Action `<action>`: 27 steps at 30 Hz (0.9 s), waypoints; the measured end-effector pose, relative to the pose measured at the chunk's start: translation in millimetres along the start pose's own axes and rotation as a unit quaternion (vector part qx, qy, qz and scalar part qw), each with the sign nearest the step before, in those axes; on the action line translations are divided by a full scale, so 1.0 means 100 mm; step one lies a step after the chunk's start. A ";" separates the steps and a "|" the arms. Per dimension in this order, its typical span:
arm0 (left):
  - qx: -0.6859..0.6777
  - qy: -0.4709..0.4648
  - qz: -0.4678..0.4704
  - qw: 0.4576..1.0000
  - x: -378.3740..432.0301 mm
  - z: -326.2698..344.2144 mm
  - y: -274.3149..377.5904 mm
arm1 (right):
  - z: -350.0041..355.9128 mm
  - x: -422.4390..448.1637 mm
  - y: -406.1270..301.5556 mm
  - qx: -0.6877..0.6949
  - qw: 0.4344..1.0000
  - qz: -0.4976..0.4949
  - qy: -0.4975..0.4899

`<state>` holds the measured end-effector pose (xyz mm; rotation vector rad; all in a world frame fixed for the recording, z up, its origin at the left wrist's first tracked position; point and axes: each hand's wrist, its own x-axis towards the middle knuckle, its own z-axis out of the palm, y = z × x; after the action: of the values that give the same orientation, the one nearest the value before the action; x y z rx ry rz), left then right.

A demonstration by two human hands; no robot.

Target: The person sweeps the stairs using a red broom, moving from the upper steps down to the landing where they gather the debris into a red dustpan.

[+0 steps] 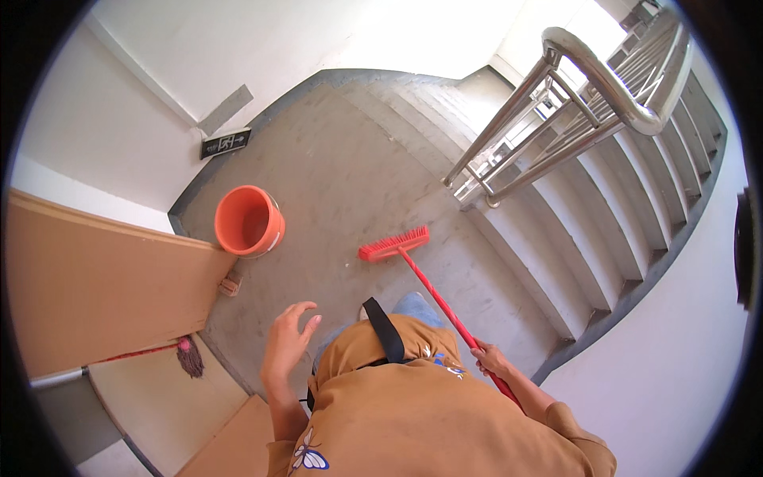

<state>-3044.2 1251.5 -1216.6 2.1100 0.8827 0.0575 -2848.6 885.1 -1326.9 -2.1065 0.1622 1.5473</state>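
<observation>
My right hand (pixel 492 359) is closed around the red handle of a push broom (pixel 438 298). The broom's red bristled head (pixel 394 244) lies on the grey landing in front of me, bristles pointing away from me. Held over the floor at my left side, my left hand (pixel 292 334) is empty, with thumb and fingers apart. Beyond it an orange plastic bucket (pixel 243 220) with a wire handle stands upright; its inside looks empty.
Stairs (pixel 506 250) and a stainless steel railing (pixel 524 137) are on the right, with more steps at the top. A brown board (pixel 107 280), a mop (pixel 191 358) and a brick piece (pixel 230 284) are at the left. An exit sign (pixel 225 143) is by the wall.
</observation>
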 end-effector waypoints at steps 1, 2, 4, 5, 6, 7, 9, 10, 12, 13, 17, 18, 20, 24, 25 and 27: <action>0.007 0.004 -0.002 1.000 0.02 -0.06 -0.01 | 0.07 -0.01 -0.07 0.000 1.000 -0.019 0.000; 0.008 0.004 0.002 1.000 0.05 -0.13 -0.01 | 0.13 0.05 -0.14 0.031 0.998 -0.047 0.000; 0.033 0.001 -0.004 0.999 0.11 -0.23 -0.02 | 0.27 0.26 -0.33 0.079 0.992 -0.100 0.017; 0.033 -0.008 -0.005 0.999 0.16 -0.25 -0.05 | 0.31 0.43 -0.46 0.096 0.987 -0.126 0.036; 0.030 -0.014 0.005 0.999 0.21 -0.29 -0.07 | 0.35 0.69 -0.55 0.115 0.982 -0.135 0.066; 0.028 -0.018 0.015 0.999 0.25 -0.31 -0.10 | 0.37 0.92 -0.74 0.128 0.982 -0.122 0.071; 0.035 -0.043 0.017 0.998 0.36 -0.34 0.00 | 0.34 1.43 -0.96 0.156 0.974 -0.133 0.093; 0.043 -0.059 0.014 0.997 0.41 -0.37 0.03 | 0.34 1.58 -1.11 0.160 0.973 -0.135 0.093; 0.039 -0.067 0.013 0.997 0.49 -0.37 -0.04 | 0.40 1.80 -1.35 0.179 0.972 -0.108 0.110; 0.032 -0.077 0.013 0.996 0.53 -0.35 -0.09 | 0.42 1.84 -1.36 0.177 0.972 -0.105 0.117; 0.028 -0.084 0.001 0.996 0.67 -0.31 -0.37 | 0.55 1.74 -0.85 0.074 0.981 -0.115 0.140; 0.024 -0.099 -0.007 0.995 0.71 -0.29 -0.47 | 0.63 1.58 -0.60 0.078 0.981 -0.118 0.134; 0.026 -0.126 -0.018 0.991 0.83 -0.25 -0.59 | 0.74 1.13 -0.14 0.075 0.984 -0.079 0.138; 0.048 -0.177 0.005 0.983 1.30 -0.20 -0.63 | 0.79 0.09 -0.34 0.090 0.991 0.018 0.101; 0.052 -0.213 0.033 0.975 1.48 -0.18 -0.60 | 0.79 -0.08 -0.55 0.071 0.992 0.035 0.102; 0.062 -0.249 0.061 0.965 1.84 -0.13 -0.54 | 0.79 -0.31 -0.93 0.058 0.992 0.049 0.098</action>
<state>-2941.4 1394.4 -1293.1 2.1496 0.4632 -0.4563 -2890.4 996.0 -1283.8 -2.1838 0.4212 1.3481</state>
